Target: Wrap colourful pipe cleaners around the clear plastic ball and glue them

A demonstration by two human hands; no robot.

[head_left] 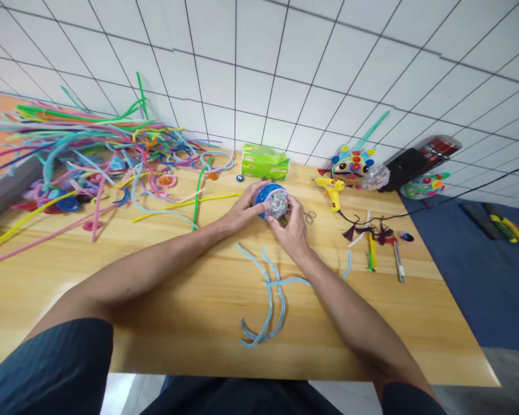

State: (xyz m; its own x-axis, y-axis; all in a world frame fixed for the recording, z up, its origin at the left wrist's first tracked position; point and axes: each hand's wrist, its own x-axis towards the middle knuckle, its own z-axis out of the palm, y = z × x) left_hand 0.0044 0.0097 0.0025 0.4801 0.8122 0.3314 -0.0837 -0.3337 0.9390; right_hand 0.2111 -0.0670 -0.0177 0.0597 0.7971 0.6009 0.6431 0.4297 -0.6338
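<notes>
Both hands close around a clear, rounded plastic piece like a bottle end, its side wrapped in blue and lilac pipe cleaner. My left hand grips it from the left, thumb on the near edge. From the right and front, my right hand wraps its fingers about it. Light blue pipe cleaners lie loose and crossed on the wooden table, one passing under my right forearm. Small scissors rest just right of my right hand, and a green tissue pack stands behind.
A heap of colourful pipe cleaners spreads at the left. To the right are a yellow glue gun with a black cord, decorated bottle crafts, dark tassels, a yellow stick and a utility knife. A tiled wall borders the back.
</notes>
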